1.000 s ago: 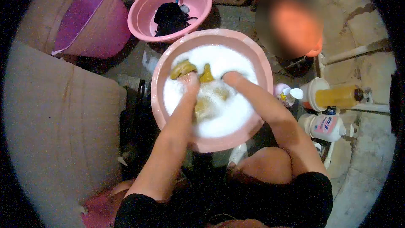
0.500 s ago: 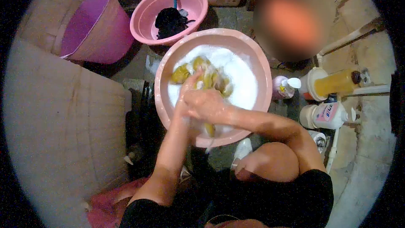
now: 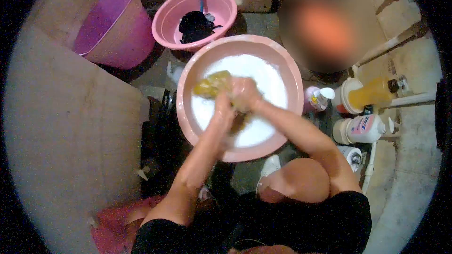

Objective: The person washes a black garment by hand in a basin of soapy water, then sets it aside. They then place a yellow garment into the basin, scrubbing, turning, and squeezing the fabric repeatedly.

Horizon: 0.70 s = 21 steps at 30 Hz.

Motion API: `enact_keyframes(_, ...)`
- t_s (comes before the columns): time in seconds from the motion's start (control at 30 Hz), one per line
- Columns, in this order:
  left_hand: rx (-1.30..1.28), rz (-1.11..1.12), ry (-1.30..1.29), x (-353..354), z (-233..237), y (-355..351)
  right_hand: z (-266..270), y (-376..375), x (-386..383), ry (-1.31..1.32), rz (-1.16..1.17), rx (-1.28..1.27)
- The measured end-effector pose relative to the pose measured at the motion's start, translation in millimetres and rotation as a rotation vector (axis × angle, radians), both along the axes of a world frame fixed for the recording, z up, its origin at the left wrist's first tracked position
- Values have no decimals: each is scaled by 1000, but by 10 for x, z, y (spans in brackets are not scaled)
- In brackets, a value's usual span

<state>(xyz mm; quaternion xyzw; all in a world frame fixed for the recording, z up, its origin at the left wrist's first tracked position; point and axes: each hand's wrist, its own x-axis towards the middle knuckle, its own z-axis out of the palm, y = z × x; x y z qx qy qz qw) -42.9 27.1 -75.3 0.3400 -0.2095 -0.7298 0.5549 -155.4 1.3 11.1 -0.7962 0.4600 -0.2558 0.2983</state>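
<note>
Yellow cloth (image 3: 208,85) gripped amid suds (image 3: 268,77)

Left hand (image 3: 226,99) and right hand (image 3: 245,91), both motion-blurred, clutch it in the pink basin (image 3: 294,84). Its bulk shows left of them; hands and suds hide the rest. Beyond them, a black heap (image 3: 195,26) in another tub (image 3: 161,35) is indistinct.

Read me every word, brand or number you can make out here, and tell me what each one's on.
No text is clear enough to quote.
White bottle: dark letters on a pink label, tilted and too blurred to read.
Pink bottle: coloured print with a yellow patch, too small to read.
Basin and cloth: no writing I can see.
</note>
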Motion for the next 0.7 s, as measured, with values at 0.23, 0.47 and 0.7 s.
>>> enact_keyframes(0.23,292,217,106,-12,687,304,383,571,190,-216,65,-223)
enact_keyframes(0.47,360,215,129,-351,819,431,197,44,-51,-56,-236,186)
enact_keyframes(0.7,168,179,-411,-182,1042,470,222,552,179,-104,106,-359)
